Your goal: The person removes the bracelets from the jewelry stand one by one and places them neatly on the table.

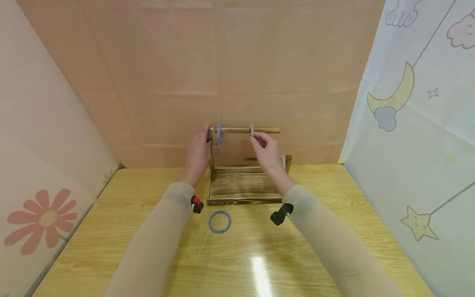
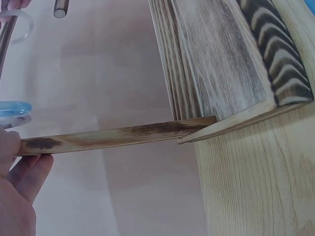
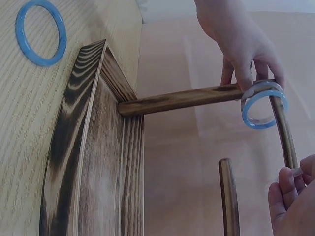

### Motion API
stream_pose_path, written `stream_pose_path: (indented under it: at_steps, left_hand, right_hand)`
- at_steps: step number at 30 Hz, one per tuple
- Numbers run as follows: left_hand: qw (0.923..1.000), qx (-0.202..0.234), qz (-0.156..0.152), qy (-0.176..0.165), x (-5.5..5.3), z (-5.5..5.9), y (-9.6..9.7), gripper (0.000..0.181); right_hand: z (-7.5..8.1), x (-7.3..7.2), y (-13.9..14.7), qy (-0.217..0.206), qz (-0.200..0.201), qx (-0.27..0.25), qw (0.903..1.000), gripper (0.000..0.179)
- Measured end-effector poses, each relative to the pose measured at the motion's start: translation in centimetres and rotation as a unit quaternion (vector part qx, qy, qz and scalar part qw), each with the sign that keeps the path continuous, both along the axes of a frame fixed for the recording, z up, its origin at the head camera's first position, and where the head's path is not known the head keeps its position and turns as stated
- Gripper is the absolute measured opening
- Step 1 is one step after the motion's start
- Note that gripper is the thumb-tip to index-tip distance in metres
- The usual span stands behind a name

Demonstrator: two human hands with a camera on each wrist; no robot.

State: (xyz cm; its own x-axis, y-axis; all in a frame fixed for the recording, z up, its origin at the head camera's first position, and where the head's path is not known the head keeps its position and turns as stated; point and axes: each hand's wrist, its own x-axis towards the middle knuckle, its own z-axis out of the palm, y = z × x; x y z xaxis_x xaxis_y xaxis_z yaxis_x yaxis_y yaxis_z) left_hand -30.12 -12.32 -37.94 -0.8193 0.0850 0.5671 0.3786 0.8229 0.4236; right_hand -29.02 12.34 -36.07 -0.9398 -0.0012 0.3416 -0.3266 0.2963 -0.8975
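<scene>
Your right fingers (image 3: 287,183), nearly closed, pinch the pale ring (image 1: 252,128), threaded partway along the bar (image 1: 237,130). Your left fingers (image 2: 39,175) grip the post (image 2: 118,135) at the rack's (image 1: 245,201) left edge. Ring: probably light, stiff, slippery; hold its rim.

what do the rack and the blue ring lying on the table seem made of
The rack looks like wood with a scorched, perhaps lightly varnished finish: dark streaks follow its grain. The blue ring appears smooth and glossy, with pale highlights; plastic, glass or stone all remain possible.
</scene>
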Motion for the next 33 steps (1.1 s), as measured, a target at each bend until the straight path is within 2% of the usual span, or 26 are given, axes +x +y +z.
stream_pose_path:
  at_steps: [18, 33]
  left_hand:
    - [1.0, 0.005, -0.003, 0.006, 0.0, 0.0, 0.0, 0.065]
    - [0.9999, -0.004, 0.003, 0.01, 0.0, -0.1, 0.0, 0.064]
  right_hand:
    - [-0.2, -0.5, 3.2, 0.009, -0.032, -0.009, 0.9994, 0.031]
    - [-0.3, -0.6, 5.5, -0.001, -0.046, -0.008, 0.9989, 0.033]
